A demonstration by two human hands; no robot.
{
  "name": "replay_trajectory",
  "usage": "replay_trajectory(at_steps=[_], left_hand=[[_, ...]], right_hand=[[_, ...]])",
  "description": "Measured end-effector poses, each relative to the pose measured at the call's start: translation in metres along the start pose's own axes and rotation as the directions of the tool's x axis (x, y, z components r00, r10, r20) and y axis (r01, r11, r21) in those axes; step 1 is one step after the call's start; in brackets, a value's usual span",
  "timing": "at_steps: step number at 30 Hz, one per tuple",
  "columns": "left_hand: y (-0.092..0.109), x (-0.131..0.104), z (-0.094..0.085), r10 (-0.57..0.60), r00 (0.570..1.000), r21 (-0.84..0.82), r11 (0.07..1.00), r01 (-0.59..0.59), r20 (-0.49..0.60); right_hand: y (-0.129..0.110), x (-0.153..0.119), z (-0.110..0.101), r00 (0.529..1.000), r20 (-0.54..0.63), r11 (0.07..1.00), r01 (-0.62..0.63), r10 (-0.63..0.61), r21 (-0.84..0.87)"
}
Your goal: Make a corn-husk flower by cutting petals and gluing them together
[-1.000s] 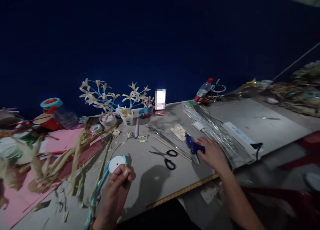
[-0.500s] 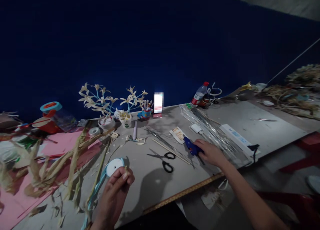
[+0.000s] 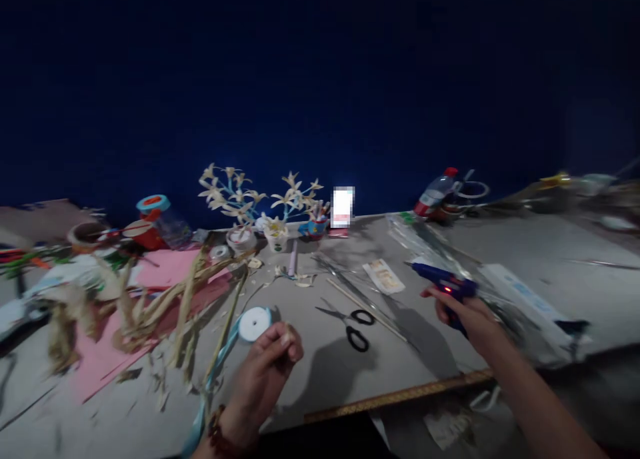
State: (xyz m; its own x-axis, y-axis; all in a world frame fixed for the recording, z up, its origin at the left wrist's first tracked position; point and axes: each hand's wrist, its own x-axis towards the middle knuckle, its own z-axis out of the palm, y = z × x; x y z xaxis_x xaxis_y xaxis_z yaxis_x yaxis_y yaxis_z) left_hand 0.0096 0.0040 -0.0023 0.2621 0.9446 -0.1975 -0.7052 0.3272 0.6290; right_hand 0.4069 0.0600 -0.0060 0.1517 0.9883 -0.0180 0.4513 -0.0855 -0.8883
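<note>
My right hand (image 3: pixel 473 319) grips the handle of a blue glue gun (image 3: pixel 443 279), raised over the table with its nozzle pointing left and a red light glowing on its side. My left hand (image 3: pixel 277 359) is closed in a pinch above the near part of the table; whatever lies between its fingertips is too small to make out. Just behind it is a white spool (image 3: pixel 255 324) with light blue ribbon (image 3: pixel 220 359) trailing toward me. Black-handled scissors (image 3: pixel 353 322) lie half spread between my hands.
Dried husks (image 3: pixel 185 312) cover pink paper (image 3: pixel 105 352) on the left. Potted husk flowers (image 3: pixel 233 192) and a phone (image 3: pixel 343 207) stand by the blue wall. Wires in plastic (image 3: pixel 425 239), a tilted bottle (image 3: pixel 435 192) and a white box (image 3: pixel 525 302) are at right.
My right hand has lifted the glue gun off the table and turned its nozzle leftward. My left hand remains pinched near the spool. The view has swung left.
</note>
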Motion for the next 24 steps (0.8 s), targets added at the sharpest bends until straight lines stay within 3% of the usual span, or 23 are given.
replay_trajectory(at_steps=[2, 5, 8, 11, 14, 16, 20, 24], left_hand=[[0.000, 0.003, 0.005, -0.038, 0.998, -0.050, 0.998, 0.040, 0.046], [-0.003, 0.007, 0.009, -0.075, 0.990, -0.118, 0.989, 0.089, 0.116], [-0.007, 0.008, 0.011, -0.098, 0.981, -0.158, 0.979, 0.125, 0.170], [-0.008, 0.006, 0.013, -0.113, 0.975, -0.161, 0.976, 0.145, 0.192], [-0.006, 0.003, 0.013, -0.117, 0.977, -0.151, 0.978, 0.145, 0.177], [-0.005, 0.002, 0.013, -0.117, 0.981, -0.145, 0.979, 0.140, 0.157], [-0.005, 0.001, 0.012, -0.110, 0.988, -0.127, 0.984, 0.123, 0.112], [-0.003, -0.001, 0.015, -0.105, 0.991, -0.094, 0.989, 0.113, 0.082]], right_hand=[[-0.015, -0.024, 0.019, 0.999, -0.020, 0.988, 0.041, -0.039, 0.148], [-0.031, -0.064, 0.052, 0.977, 0.206, 0.988, 0.027, -0.058, 0.151], [-0.043, -0.092, 0.084, 0.964, 0.065, 0.966, 0.253, -0.257, 0.058], [-0.057, -0.097, 0.103, 0.842, 0.113, 0.846, 0.533, -0.528, -0.013], [-0.078, -0.089, 0.110, 0.712, 0.283, 0.749, 0.661, -0.643, 0.039], [-0.091, -0.086, 0.111, 0.670, 0.338, 0.727, 0.683, -0.661, 0.068], [-0.100, -0.085, 0.113, 0.628, 0.329, 0.681, 0.729, -0.705, 0.067], [-0.096, -0.087, 0.115, 0.636, 0.297, 0.670, 0.743, -0.712, 0.014]])
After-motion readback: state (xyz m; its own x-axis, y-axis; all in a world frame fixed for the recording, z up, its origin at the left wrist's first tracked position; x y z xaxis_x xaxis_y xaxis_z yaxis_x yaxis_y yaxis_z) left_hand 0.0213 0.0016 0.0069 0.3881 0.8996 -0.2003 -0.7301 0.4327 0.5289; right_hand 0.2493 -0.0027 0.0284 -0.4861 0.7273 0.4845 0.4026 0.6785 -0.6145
